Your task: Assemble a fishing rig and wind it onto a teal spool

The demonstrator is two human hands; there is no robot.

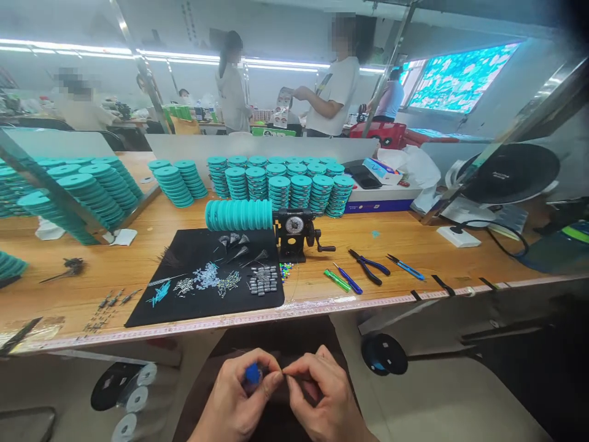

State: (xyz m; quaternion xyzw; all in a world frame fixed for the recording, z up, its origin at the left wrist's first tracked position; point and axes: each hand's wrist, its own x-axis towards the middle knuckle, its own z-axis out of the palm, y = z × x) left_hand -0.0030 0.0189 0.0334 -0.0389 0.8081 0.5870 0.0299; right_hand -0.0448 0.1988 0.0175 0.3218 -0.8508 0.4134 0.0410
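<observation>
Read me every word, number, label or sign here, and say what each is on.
No text is legible with certainty.
Pale strip edging the table: markings too small.
Blue box side: white print, too small.
Black disc, right: lettering, blurred.
Back wall: characters, blurred.
Crank device dial: too small.
Black reel below: labels unreadable.

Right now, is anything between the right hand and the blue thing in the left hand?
Yes: the left hand's thumb and fingertip are in between, right by the right hand's fingertips. The blue thing sits inside the curled left hand, partly hidden.
</observation>
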